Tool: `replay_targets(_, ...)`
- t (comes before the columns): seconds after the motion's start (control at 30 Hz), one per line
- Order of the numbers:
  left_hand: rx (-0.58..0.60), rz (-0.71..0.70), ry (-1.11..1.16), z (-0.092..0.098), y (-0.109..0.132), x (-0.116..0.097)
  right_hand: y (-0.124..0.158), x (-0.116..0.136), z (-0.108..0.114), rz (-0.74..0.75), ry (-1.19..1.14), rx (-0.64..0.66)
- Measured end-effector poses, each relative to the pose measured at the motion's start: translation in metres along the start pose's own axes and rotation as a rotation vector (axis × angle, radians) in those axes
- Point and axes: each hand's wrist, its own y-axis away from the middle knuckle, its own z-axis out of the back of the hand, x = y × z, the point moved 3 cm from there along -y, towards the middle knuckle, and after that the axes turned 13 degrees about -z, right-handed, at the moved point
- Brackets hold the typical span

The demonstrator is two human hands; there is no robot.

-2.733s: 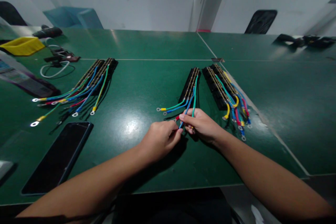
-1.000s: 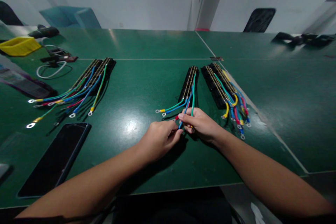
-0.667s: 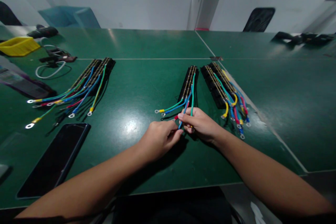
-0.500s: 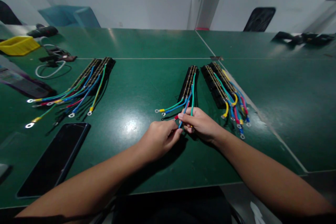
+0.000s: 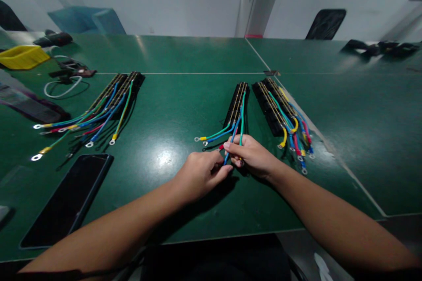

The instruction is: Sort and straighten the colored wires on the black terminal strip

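One phone [image 5: 67, 202] nearest, left side of green table [image 5: 184, 105]. Left hand [image 5: 201, 173] at lower end of blue wire [image 5: 226, 158]; can't tell if pinched. Right hand [image 5: 252, 155] grips same wire; green wire [image 5: 243, 118] runs into its fingers. Both come off middle black strip [image 5: 236, 103]. More wired strips [image 5: 272, 112] either side. Yellow tray [image 5: 24, 58] far left.

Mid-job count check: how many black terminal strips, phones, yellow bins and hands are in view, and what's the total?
Black terminal strips: 5 (2 in the left group, 1 in the middle, 2 in the right group)
Phone: 1
Yellow bin: 1
Left hand and right hand: 2
Total: 9
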Motion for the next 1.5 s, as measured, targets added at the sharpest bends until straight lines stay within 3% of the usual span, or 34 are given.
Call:
replay_targets(0.83,0.054,0.041,0.083,0.001,-0.001,-0.0028,-0.0011,-0.0026,0.0012,-0.008,-0.02,0.024)
replay_targets(1.1,-0.007,0.022,0.026,0.0011,0.0,-0.0019,0.0007,0.0005,0.0,0.0,0.003,0.006)
replay_targets(1.33,0.045,0.045,0.078,0.0013,-0.001,-0.0024,0.0009,-0.0007,-0.0004,-0.018,-0.033,0.009)
replay_targets(1.5,-0.016,0.024,0.025,0.0024,-0.0004,-0.0023,0.0015,0.0005,-0.001,-0.004,-0.016,0.015)
